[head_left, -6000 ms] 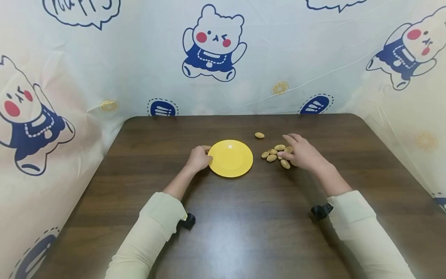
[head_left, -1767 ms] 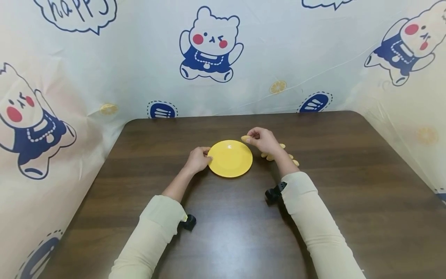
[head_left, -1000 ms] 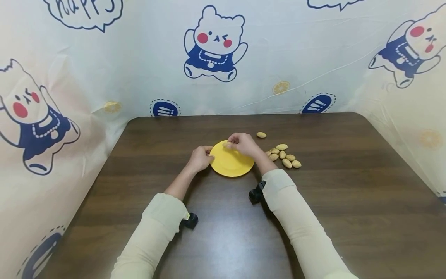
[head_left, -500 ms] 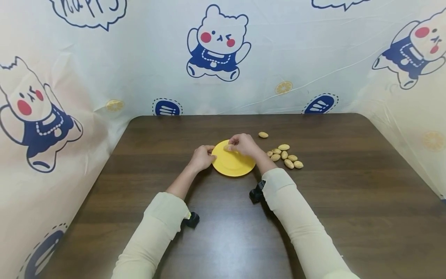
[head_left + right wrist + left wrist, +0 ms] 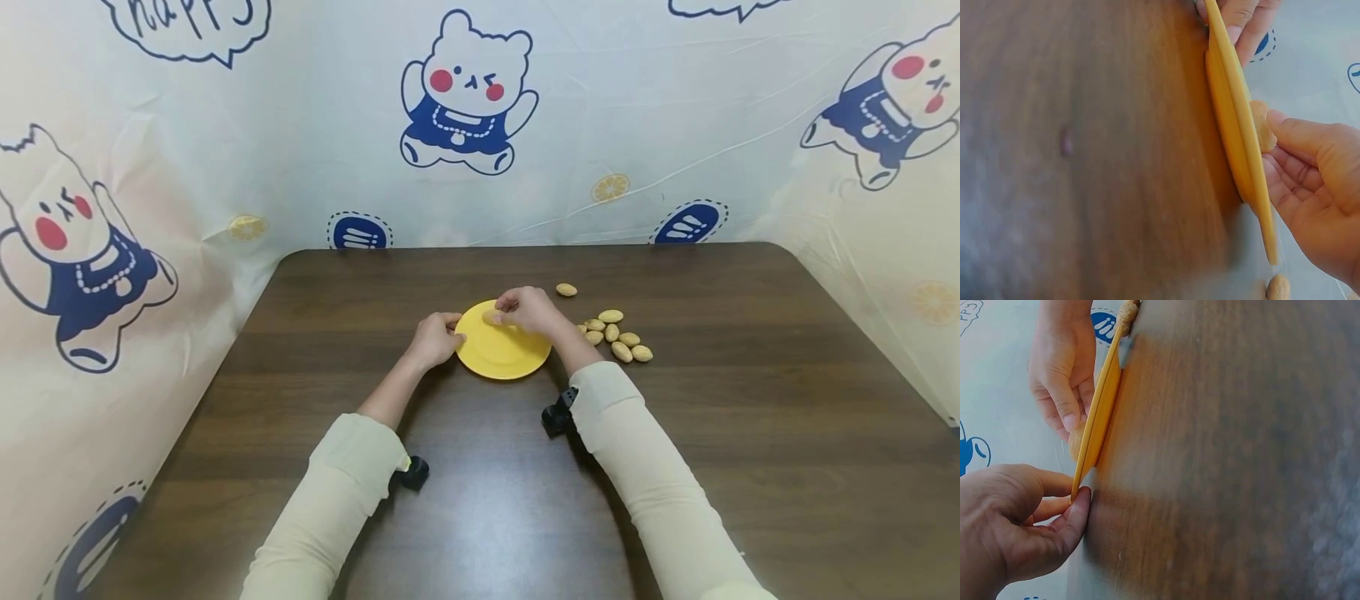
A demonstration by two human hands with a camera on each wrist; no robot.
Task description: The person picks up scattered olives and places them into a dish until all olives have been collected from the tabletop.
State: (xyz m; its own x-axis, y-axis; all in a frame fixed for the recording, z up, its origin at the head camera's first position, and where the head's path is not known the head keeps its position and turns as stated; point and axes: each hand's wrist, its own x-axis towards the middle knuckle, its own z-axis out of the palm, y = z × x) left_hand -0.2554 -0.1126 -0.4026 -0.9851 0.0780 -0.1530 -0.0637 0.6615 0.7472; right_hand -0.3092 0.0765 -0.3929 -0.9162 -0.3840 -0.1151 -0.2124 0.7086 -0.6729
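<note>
A round yellow plate [image 5: 504, 354] lies on the brown table. My left hand [image 5: 435, 341] pinches its left rim between thumb and fingers; in the left wrist view the thumb [image 5: 1077, 515] is at the table side of the rim. Over the plate's far part, my right hand [image 5: 528, 310] pinches a tan oval nut in its shell [image 5: 492, 317]. The right wrist view has this nut [image 5: 1262, 127] right at the plate's upper face, with the thumb [image 5: 1294, 132] along one end. The fingers partly hide it.
Several similar nuts [image 5: 622, 352] lie in a loose group right of the plate, partly behind my right forearm. A single nut [image 5: 566, 290] lies farther back. A printed cloth [image 5: 570, 108] hangs behind the table [image 5: 480, 492].
My right hand went from the nut pile, picked up a nut, and carried it left over the plate. During the last second it has barely shifted. The left hand keeps its grip.
</note>
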